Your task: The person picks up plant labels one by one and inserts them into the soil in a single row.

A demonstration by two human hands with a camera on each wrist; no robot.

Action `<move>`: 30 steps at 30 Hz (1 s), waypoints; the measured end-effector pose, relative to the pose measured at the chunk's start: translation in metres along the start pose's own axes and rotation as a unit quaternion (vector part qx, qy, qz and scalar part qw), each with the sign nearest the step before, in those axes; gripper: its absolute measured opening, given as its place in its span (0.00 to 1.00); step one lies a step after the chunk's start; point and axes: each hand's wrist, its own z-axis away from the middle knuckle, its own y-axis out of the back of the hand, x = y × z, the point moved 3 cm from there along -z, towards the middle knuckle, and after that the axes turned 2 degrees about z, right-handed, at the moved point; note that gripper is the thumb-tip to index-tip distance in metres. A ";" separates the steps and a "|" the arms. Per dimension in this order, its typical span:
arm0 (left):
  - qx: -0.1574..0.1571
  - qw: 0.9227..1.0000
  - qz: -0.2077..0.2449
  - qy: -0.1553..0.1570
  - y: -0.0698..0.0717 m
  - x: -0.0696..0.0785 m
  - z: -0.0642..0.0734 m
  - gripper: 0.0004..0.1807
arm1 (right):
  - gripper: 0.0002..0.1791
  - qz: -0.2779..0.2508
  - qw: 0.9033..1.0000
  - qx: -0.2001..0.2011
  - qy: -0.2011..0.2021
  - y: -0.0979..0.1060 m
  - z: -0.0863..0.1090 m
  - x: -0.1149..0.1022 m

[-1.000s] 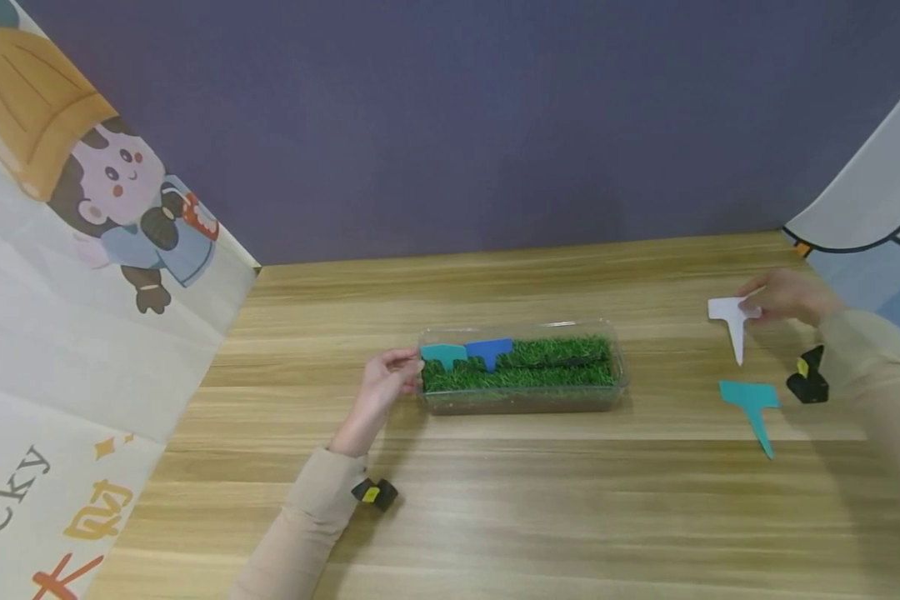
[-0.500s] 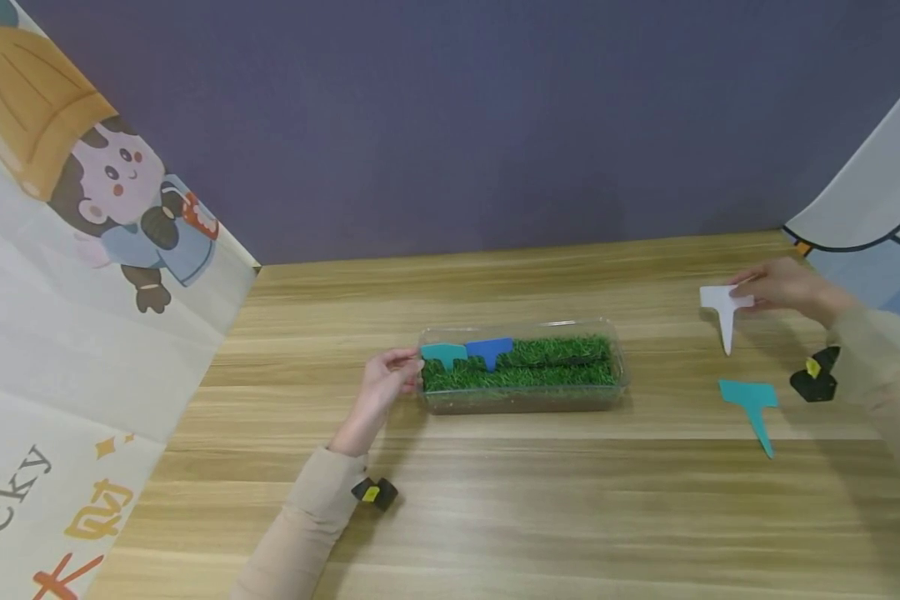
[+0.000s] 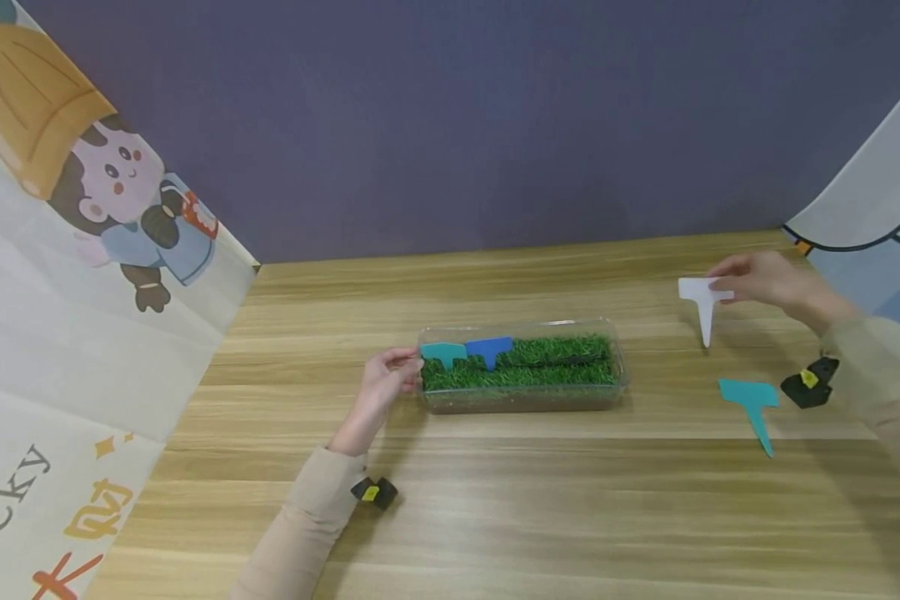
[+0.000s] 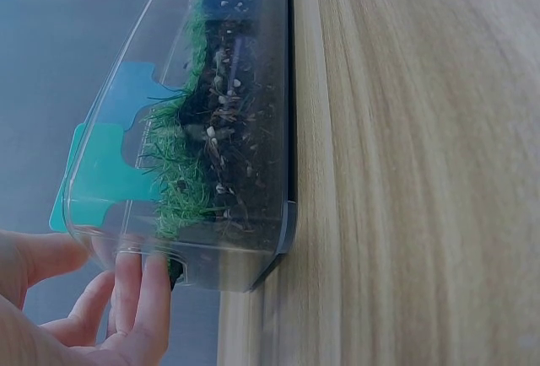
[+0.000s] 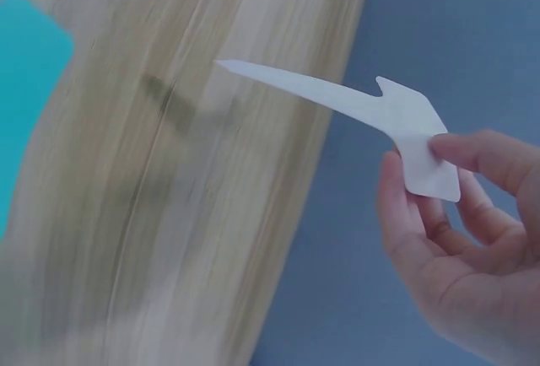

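A white T-shaped plant label [image 3: 703, 302] is pinched by its broad head between the thumb and fingers of my right hand [image 3: 774, 283]; its pointed stem hangs down over the table's right side. In the right wrist view, the same label [image 5: 418, 134] shows its whole stem. My left hand [image 3: 382, 382] rests its fingertips against the left end of a clear plastic planter box [image 3: 525, 402]. Artificial-looking green grass [image 3: 558, 375] fills the box above dark soil. Standing in it at the left are a teal plant label [image 3: 444, 354] and a blue plant label [image 3: 489, 350].
Another teal plant label [image 3: 752, 404] lies on the wooden table [image 3: 540, 517], right of the box and in front of my right hand. A dark partition [image 3: 495, 133] rises behind the table. Printed sheets [image 3: 67, 333] line the sides.
My right hand has moved left and slightly away from me, carrying the white plant label along. The left hand and the planter box have stayed in place.
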 end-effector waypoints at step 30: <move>0.017 1.000 0.003 0.002 -0.018 0.003 -0.015 0.15 | 0.24 0.000 0.995 0.059 0.079 -0.001 -0.006 -0.060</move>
